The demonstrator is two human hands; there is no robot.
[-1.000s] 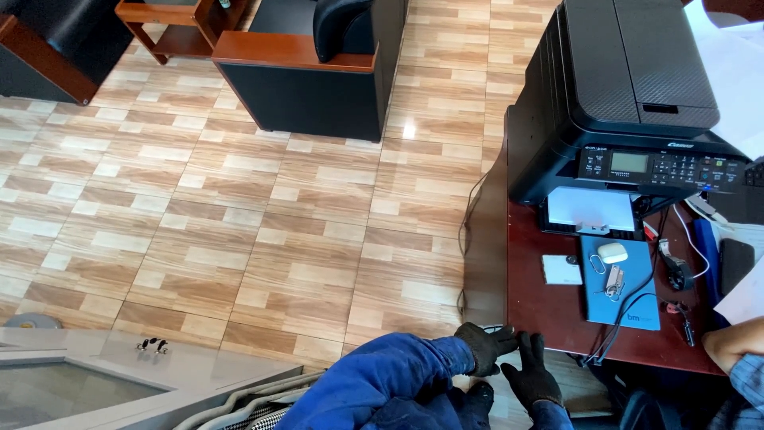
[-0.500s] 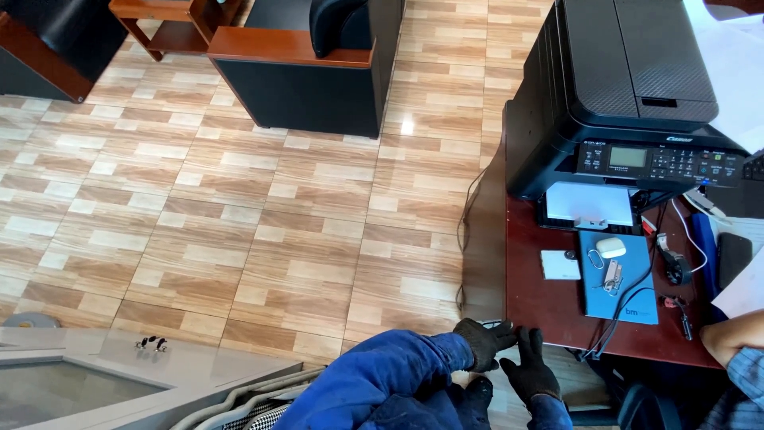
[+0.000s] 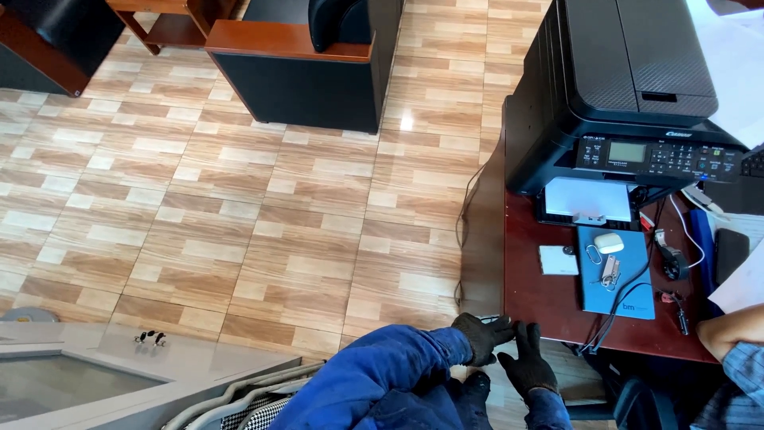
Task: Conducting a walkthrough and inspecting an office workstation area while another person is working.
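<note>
Two hands in dark knit gloves meet at the near corner of a dark red bench (image 3: 549, 306), seen from above. The left hand (image 3: 482, 336), on a blue-sleeved arm, has its fingers curled at the bench corner, where a thin black cable (image 3: 459, 239) runs down the bench's side; whether that grip is actually closed on the cable cannot be told. The right hand (image 3: 528, 366) lies just beside it with fingers spread and pointing up toward the bench edge, holding nothing.

On the bench, well apart from the hands, stands one large black printer (image 3: 629, 95) with a control panel and one white sheet in its output tray (image 3: 587, 199). In front of it lies one blue notebook (image 3: 617, 275), carrying one small white earbud case (image 3: 609, 244) and one bunch of keys (image 3: 607, 269). One small white card (image 3: 558, 259) sits just left of the notebook. Black cables cross the notebook toward the bench's near edge.

At the right edge, another person's bare forearm (image 3: 728, 330) and patterned sleeve rest near the bench.

Beyond, a wood-pattern tiled floor (image 3: 239, 215) stretches to one black armchair with wooden armrests (image 3: 306, 56). A grey metal surface (image 3: 95, 366) fills the lower left.
</note>
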